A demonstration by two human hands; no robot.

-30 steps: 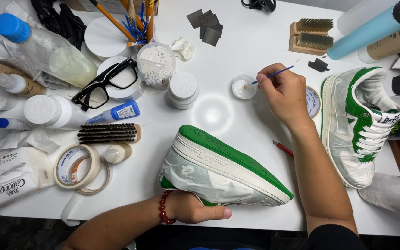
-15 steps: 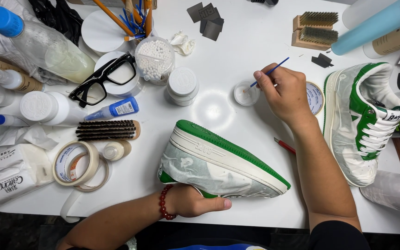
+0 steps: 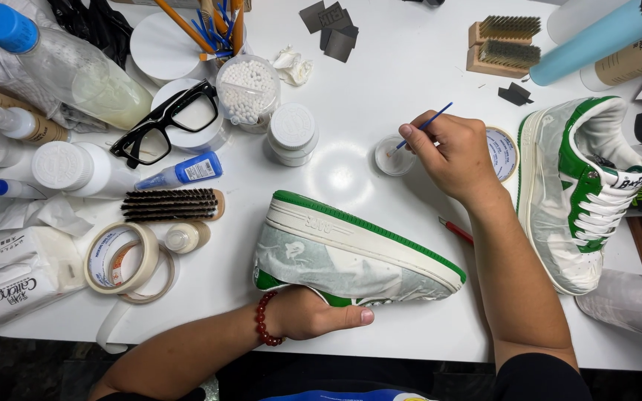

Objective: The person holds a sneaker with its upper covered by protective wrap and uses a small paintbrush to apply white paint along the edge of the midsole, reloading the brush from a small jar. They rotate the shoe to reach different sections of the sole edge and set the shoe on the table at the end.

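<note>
1. While my left hand [image 3: 310,315] keeps gripping the tilted sneaker [image 3: 354,252] at the table's near edge, nothing there shifts.
2. My right hand [image 3: 455,152], pinching the fine brush [image 3: 425,126], has dipped nearer the small dish [image 3: 394,156].

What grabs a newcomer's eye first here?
The green-and-white sneaker tipped on its side at table centre, left hand gripping it from below. Next, the right hand dipping a thin blue brush into a small white dish. A second sneaker lies at the right edge.
</note>
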